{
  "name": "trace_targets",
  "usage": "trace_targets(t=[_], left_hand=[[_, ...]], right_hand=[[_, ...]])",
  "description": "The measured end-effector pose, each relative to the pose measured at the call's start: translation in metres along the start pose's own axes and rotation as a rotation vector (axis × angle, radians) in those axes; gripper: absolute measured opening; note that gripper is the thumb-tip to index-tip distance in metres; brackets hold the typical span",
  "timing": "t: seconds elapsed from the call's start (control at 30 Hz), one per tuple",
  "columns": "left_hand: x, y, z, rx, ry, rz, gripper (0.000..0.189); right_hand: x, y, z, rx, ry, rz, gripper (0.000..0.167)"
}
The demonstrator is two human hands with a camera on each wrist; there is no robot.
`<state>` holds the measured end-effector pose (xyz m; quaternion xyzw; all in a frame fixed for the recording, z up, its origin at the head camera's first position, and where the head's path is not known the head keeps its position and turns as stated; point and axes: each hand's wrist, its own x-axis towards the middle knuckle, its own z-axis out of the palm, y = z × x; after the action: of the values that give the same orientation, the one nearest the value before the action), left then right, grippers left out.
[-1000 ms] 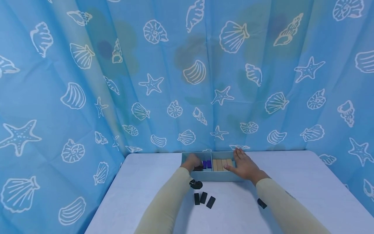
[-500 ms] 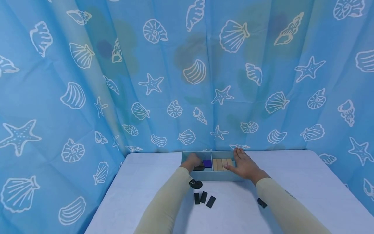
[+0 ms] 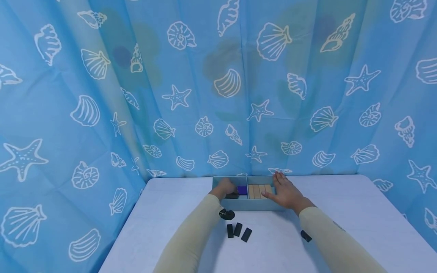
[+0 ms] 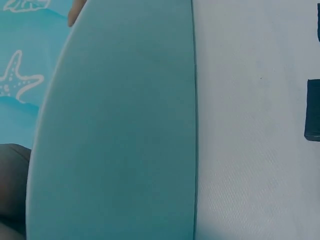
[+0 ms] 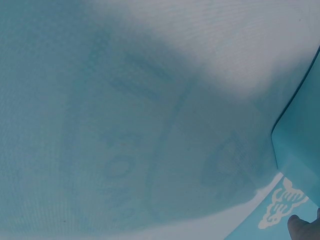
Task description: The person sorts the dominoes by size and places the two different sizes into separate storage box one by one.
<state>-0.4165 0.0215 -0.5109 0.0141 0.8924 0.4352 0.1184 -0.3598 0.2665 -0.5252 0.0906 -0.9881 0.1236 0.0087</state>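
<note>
"Three black rectangular blocks [image 3: 238,229] on the white tabletop [image 3: 273,246]. Any writing?"

"Right wrist view only: faint letter-like marks [image 5: 120,165] on the tabletop, one looks like an O. Too faint to read."

"Hands?"

"Apart. Left hand [image 3: 226,187] is inside the left compartment of the pale blue divided box [image 3: 256,205], fingers bent. Dark patch under it, block or shadow; can't tell if it grips anything. Right hand [image 3: 287,194] has fingers straight, at the box's right end, thumb out by the row of tan flat-sided blocks [image 3: 257,192]."

"Left compartment?"

"Purple blocky piece [image 3: 242,190], between left hand and divider."

"Views?"

"Head shows the box interior; left wrist, mostly its smooth outer wall."
</note>
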Motion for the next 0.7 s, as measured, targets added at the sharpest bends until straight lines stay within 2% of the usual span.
trace_targets(t=[0.2,0.4,0.7], left_hand=[[-0.007,0.003,-0.011,-0.066,-0.095,0.034,0.01],[-0.019,0.005,-0.02,-0.161,-0.141,0.043,0.025],[-0.032,0.008,-0.031,-0.201,-0.192,0.095,0.031]], right_hand=[[0.0,-0.002,-0.002,0.013,0.011,-0.009,0.105],[0.0,-0.002,0.001,0.004,0.013,-0.002,0.105],[0.001,-0.002,0.001,-0.003,0.011,0.005,0.105]])
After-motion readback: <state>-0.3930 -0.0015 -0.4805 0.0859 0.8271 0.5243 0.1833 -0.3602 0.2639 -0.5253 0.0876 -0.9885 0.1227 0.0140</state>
